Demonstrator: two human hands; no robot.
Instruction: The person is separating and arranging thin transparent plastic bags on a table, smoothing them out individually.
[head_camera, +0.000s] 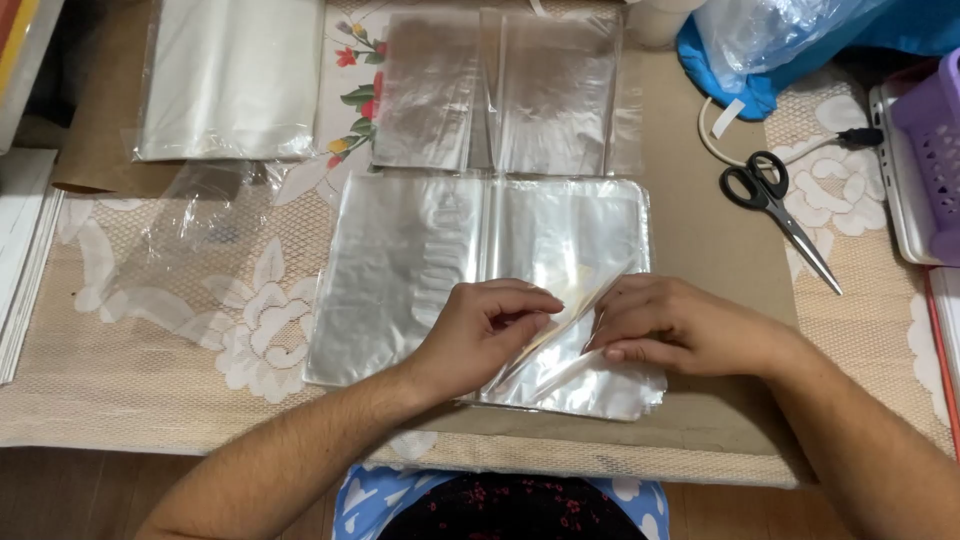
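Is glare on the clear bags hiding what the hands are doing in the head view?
Head view: overhead light puts soft white glare on the near stack of clear bags, washing out its edges; the lifted bag between the left hand and right hand stays readable. Hands sharp, shadows faint; scissors crisp.

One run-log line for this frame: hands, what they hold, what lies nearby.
left hand: pinching clear bag | right hand: pinching same bag, on bag stack | nearby: scissors, right
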